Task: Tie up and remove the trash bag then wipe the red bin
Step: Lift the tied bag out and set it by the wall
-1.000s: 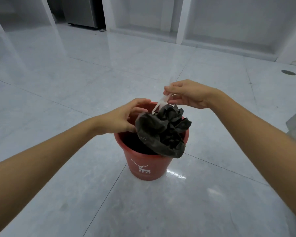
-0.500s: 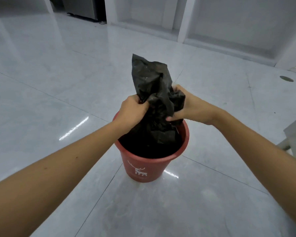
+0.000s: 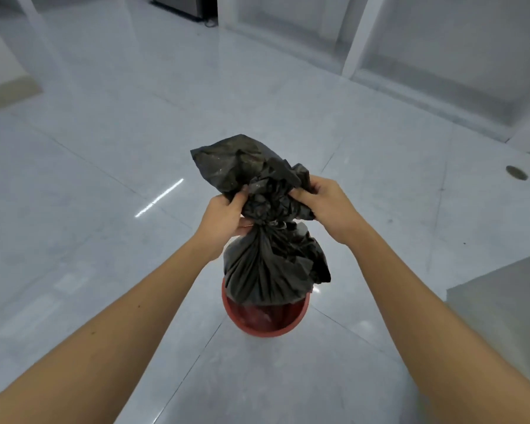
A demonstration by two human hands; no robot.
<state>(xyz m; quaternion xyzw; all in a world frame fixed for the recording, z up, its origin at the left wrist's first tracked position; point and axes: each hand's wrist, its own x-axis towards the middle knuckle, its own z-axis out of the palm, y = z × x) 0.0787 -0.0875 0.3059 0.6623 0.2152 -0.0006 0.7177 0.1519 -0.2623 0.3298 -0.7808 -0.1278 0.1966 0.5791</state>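
Observation:
A black trash bag (image 3: pixel 266 270) hangs above the red bin (image 3: pixel 265 327), its neck gathered and twisted into a knot at about hand height. My left hand (image 3: pixel 224 217) grips the neck from the left, and my right hand (image 3: pixel 326 206) grips the bunched loose top from the right. The bag's free end sticks up and to the left above both hands. The bag's bottom hides the bin's far rim; the bin's inside shows red below it. The bin stands on the floor, directly under the bag.
The floor (image 3: pixel 104 209) is glossy pale tile. A grey block or low cabinet (image 3: pixel 502 301) sits at the right edge. A round floor drain (image 3: pixel 516 172) lies far right. White walls with recessed panels run along the back.
The bag has been drawn up out of the bin, and its neck is now twisted into a knot. Both hands rose with it. The view tilted further down onto the bin.

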